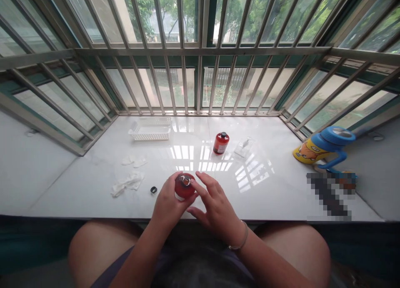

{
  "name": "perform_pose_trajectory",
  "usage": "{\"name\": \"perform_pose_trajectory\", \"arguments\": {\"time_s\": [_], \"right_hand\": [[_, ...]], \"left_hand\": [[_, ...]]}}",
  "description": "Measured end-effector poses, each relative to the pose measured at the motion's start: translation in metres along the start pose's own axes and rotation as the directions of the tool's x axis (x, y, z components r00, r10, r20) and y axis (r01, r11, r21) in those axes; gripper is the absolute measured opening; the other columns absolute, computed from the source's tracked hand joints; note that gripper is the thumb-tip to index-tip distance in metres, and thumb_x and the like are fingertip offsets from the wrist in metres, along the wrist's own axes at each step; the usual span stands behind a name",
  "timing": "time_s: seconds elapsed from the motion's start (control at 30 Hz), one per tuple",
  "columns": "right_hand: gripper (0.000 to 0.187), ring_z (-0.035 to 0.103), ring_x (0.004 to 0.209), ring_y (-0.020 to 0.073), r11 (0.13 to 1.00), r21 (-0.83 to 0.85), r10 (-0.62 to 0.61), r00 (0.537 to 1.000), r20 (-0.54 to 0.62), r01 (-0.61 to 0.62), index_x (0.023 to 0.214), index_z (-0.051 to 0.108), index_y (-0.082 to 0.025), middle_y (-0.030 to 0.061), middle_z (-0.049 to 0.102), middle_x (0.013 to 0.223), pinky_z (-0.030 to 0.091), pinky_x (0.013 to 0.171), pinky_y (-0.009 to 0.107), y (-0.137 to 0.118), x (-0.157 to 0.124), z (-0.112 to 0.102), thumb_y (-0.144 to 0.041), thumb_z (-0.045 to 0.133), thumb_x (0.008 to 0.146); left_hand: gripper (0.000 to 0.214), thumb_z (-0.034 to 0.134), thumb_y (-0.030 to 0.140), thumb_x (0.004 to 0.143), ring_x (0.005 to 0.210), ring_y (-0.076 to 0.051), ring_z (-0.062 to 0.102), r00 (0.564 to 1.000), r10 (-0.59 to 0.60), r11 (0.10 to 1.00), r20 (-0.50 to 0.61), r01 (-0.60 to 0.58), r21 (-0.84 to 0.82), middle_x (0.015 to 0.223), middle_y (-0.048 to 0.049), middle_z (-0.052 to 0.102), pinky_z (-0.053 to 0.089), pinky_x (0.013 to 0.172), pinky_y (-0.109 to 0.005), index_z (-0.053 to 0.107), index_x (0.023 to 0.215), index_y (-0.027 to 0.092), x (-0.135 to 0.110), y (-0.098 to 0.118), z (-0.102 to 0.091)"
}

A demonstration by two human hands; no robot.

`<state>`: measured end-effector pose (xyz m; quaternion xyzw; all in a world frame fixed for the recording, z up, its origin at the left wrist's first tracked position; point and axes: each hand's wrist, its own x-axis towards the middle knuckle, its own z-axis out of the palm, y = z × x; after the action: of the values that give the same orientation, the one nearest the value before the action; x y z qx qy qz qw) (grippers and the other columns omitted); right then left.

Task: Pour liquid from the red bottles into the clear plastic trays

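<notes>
My left hand [170,200] is wrapped round a red bottle [184,191] near the counter's front edge. The bottle's neck is uncapped, its mouth facing up toward me. My right hand [214,202] has its fingers apart, and its index fingertip is at the bottle's neck, seemingly touching it. Left of the bottle lies a small black cap [153,190] on the white surface. A second red bottle [221,143], with a black cap on and a pale label, stands farther back. Beside it is a clear pump dispenser [243,147].
Crumpled white tissues [128,184] and smaller white scraps [134,161] lie at the left. A white perforated basket [151,134] stands behind them. At the right are a blue and yellow tumbler [321,146] and a blurred dark object [328,196]. Metal window bars [200,51] enclose the counter.
</notes>
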<state>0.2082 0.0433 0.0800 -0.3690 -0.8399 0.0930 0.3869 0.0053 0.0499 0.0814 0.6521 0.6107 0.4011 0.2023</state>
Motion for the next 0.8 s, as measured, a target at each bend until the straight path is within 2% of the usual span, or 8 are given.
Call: {"name": "perform_pose_trajectory", "arguments": {"time_s": [0.17,0.3,0.5,0.63,0.73,0.8], "right_hand": [[0.081,0.046,0.156,0.0363,0.999,0.026,0.025,0.998,-0.057,-0.024,0.174,0.028,-0.029,0.0181,0.044,0.169,0.053,0.122,0.061,-0.003,-0.007,-0.008,-0.037,0.071,0.105],[0.076,0.046,0.156,0.0381,1.000,-0.003,-0.003,0.999,-0.046,0.003,0.171,0.035,-0.032,0.0167,0.043,0.170,0.052,0.122,0.064,-0.005,-0.013,-0.015,-0.036,0.072,0.105],[0.085,0.049,0.155,0.0352,0.985,0.165,0.082,0.988,-0.131,-0.060,0.174,0.021,-0.022,0.0208,0.048,0.167,0.052,0.123,0.060,-0.004,-0.027,-0.024,-0.033,0.070,0.105],[0.080,0.049,0.156,0.0356,0.954,0.260,0.160,0.987,-0.024,-0.149,0.172,0.027,-0.023,0.0195,0.050,0.165,0.049,0.126,0.058,0.001,-0.042,-0.030,-0.045,0.067,0.107],[0.098,0.055,0.151,0.0380,0.900,0.388,0.176,0.980,0.090,-0.197,0.170,0.030,-0.027,0.0184,0.052,0.163,0.052,0.125,0.055,0.005,-0.047,-0.031,-0.068,0.077,0.094],[0.104,0.057,0.149,0.0385,0.875,0.434,0.179,0.977,0.118,-0.213,0.168,0.032,-0.028,0.0175,0.054,0.161,0.053,0.124,0.054,0.007,-0.048,-0.029,-0.070,0.083,0.087]], "left_hand": [[0.073,0.095,0.043,0.079,0.118,-0.031,0.077,1.000,0.021,1.000,0.005,-0.021,0.018,0.132,-0.0081,0.077,0.063,0.104,-0.047,0.058,0.140,0.027,-0.010,0.012,-0.001],[0.071,0.093,0.041,0.082,0.121,-0.032,0.076,0.997,0.078,0.997,0.021,-0.078,0.012,0.135,-0.0098,0.076,0.064,0.104,-0.048,0.058,0.142,0.027,-0.015,0.018,0.002],[0.076,0.097,0.046,0.079,0.123,-0.032,0.076,0.995,0.057,0.998,0.076,-0.055,-0.032,0.135,-0.0081,0.076,0.064,0.105,-0.048,0.058,0.142,0.029,-0.021,0.028,0.001],[0.078,0.100,0.042,0.076,0.126,-0.032,0.075,0.988,0.084,0.989,0.129,-0.066,-0.136,0.139,-0.0074,0.074,0.063,0.109,-0.049,0.059,0.141,0.032,-0.025,0.038,-0.005],[0.079,0.101,0.042,0.073,0.128,-0.034,0.073,0.968,0.107,0.972,0.228,-0.054,-0.231,0.140,-0.0095,0.073,0.063,0.111,-0.051,0.061,0.140,0.033,-0.024,0.046,-0.007],[0.080,0.101,0.044,0.072,0.135,-0.038,0.069,0.948,0.128,0.954,0.291,-0.038,-0.297,0.145,-0.0128,0.069,0.061,0.114,-0.055,0.062,0.141,0.031,-0.024,0.049,-0.004]]}}
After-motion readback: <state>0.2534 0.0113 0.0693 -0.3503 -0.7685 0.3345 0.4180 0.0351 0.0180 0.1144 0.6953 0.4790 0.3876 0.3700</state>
